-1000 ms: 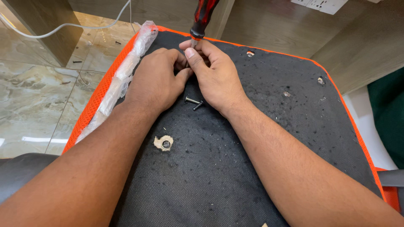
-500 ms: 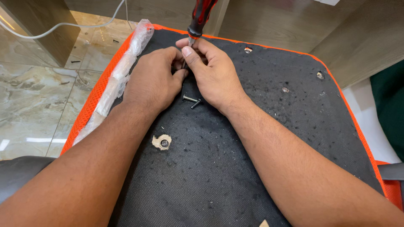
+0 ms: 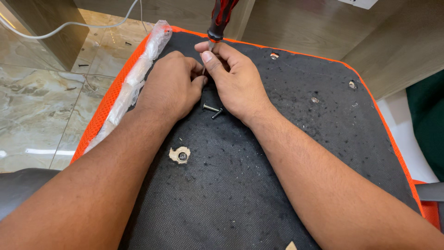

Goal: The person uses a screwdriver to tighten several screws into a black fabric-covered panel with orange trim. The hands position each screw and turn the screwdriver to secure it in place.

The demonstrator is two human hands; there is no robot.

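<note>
Both hands meet at the far middle of the black seat underside (image 3: 286, 153). Head view only, so these notes cover that one look down.

Left hand (image 3: 170, 88): curled in, knuckles up, fingertips tucked toward the spot where the tool comes down. I cannot tell what the fingers pinch, if anything; they are hidden under the hand and by the right thumb.

Right hand (image 3: 236, 83): closed narrow around the metal shank of the screwdriver (image 3: 221, 19), thumb and forefinger pinching it low down. Its red and black handle rises above the fingers, tilted slightly right, top cut off by the frame edge. The tip is hidden between the two hands.

Just near side of the hands, in the gap between the wrists, two dark screws (image 3: 212, 110) lie loose on the fabric, touching or nearly so. Further toward me, beside the left forearm, a torn pale patch with a bolt hole (image 3: 179, 155).

Left of the left hand, a crumpled clear plastic wrap (image 3: 134, 83) runs along the orange edge (image 3: 108, 99) of the seat. Right of the right hand, well apart, more small holes (image 3: 353, 84) in the fabric. Beyond the orange edge, marble floor (image 3: 37, 115) with a white cable (image 3: 69, 28).
</note>
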